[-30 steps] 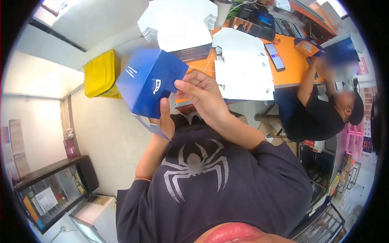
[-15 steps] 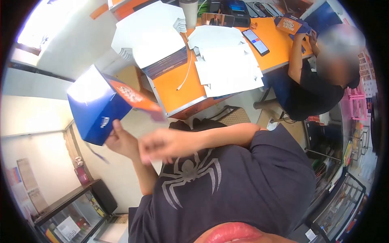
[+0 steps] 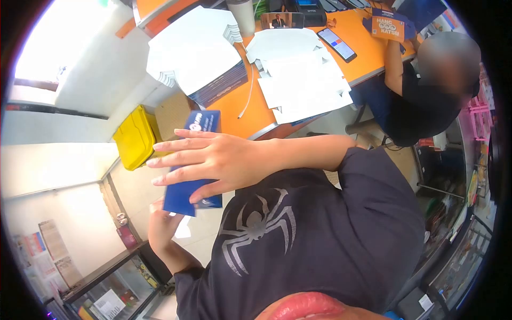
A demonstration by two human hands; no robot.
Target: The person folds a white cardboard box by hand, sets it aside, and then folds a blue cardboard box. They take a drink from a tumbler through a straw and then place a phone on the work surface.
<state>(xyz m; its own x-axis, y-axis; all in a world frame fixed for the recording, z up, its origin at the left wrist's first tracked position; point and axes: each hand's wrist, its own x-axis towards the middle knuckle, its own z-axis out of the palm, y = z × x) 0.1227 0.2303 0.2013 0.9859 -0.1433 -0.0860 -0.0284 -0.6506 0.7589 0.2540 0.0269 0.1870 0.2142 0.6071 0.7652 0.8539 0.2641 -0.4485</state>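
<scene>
A blue folded carton (image 3: 181, 196) with white print on its upper flap is held up in front of my chest. At its lower left edge, my left hand (image 3: 164, 226) grips it, the fingers partly hidden behind the card. My right hand (image 3: 213, 160) lies across the carton's face with fingers spread, palm towards it, covering much of it. Beyond, on the orange table (image 3: 237, 120), are a stack of flat white-and-blue cartons (image 3: 205, 53) and more unfolded white blanks (image 3: 301, 77).
A yellow bin (image 3: 133, 138) stands at the left. A phone (image 3: 337, 45), a white cable (image 3: 250, 90) and a cup (image 3: 242, 17) are on the table. At the right, another person (image 3: 426, 106) holds a blue and orange carton (image 3: 388, 26).
The blue carton has turned and moved right, closer to my chest, its orange side now out of sight. My right hand has spread open over it. The yellow bin has come into view.
</scene>
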